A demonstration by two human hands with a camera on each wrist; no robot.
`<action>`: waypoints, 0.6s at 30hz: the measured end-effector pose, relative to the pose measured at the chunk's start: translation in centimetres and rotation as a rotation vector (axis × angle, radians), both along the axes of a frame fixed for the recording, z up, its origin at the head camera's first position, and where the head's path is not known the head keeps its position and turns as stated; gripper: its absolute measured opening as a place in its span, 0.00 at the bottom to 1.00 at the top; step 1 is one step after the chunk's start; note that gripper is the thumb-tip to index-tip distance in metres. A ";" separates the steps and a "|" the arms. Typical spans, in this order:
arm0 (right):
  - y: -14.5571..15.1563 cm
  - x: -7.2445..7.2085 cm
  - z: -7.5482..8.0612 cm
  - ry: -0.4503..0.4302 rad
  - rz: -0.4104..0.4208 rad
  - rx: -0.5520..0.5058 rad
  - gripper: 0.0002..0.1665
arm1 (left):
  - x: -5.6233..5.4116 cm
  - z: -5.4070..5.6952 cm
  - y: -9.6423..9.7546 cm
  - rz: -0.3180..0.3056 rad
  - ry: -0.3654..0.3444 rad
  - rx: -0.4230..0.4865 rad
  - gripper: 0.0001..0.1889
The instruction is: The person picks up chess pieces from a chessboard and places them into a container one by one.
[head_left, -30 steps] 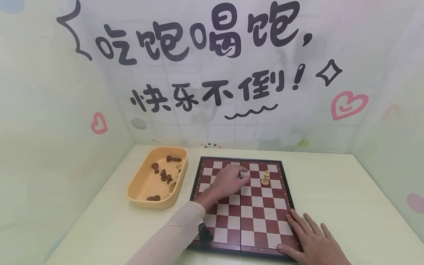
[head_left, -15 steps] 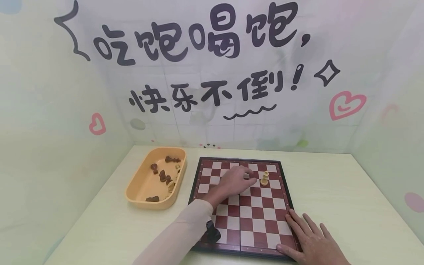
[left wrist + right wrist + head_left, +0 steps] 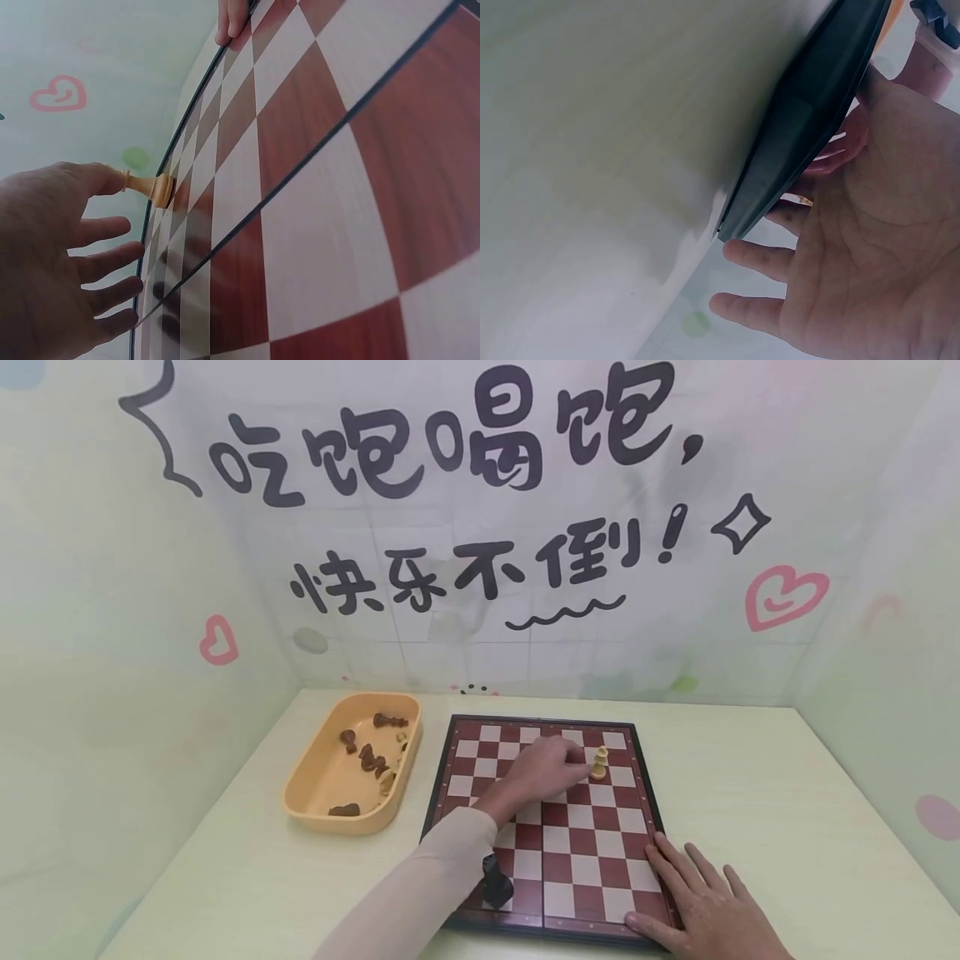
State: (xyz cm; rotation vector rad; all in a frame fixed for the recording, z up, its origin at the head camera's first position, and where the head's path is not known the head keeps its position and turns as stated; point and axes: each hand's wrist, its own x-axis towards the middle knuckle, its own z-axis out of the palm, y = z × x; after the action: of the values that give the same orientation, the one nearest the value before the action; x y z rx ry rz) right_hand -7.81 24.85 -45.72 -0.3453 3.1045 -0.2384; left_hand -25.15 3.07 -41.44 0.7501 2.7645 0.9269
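Note:
A cream chess piece (image 3: 601, 760) stands upright near the far right of the red-and-white chessboard (image 3: 572, 870). My left hand (image 3: 545, 768) reaches over the board just left of the piece. In the left wrist view its fingers are spread, and the thumb overlaps the top of the chess piece (image 3: 161, 190); whether they touch cannot be made out. My right hand (image 3: 712, 906) rests at the board's near right corner with fingers extended. The right wrist view shows the palm of my right hand (image 3: 885, 232) beside the board's dark edge (image 3: 795, 135).
Left of the board, a yellow-orange tray (image 3: 307, 793) holds several dark brown and cream chess pieces lying on their sides. A pale tabletop (image 3: 780, 777) surrounds the board. Printed sheets (image 3: 465, 660) with writing hang at the back and sides.
My left hand has moved rightward across the board up to the cream chess piece. The piece and my right hand have stayed in place.

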 end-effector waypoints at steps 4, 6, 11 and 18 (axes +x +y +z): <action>0.0 0.1 0.0 0.018 0.003 -0.006 0.57 | 0.0 0.0 0.3 0.003 -0.015 -0.013 0.10; 0.1 0.2 -0.1 0.030 0.007 -0.011 0.56 | -0.1 -0.1 0.5 0.005 -0.012 -0.023 0.10; 0.1 0.2 -0.1 0.028 0.010 -0.013 0.56 | -0.2 -0.2 0.9 0.019 -0.026 -0.038 0.15; 0.1 0.2 0.1 0.010 0.008 -0.016 0.57 | -0.2 -0.2 1.5 0.012 -0.008 -0.050 0.15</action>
State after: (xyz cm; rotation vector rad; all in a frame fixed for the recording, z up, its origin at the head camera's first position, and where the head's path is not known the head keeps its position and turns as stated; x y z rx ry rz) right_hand -7.65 24.93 -45.62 -0.3608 3.1118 -0.2616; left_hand -25.31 4.58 -41.64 0.7209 2.7768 0.8583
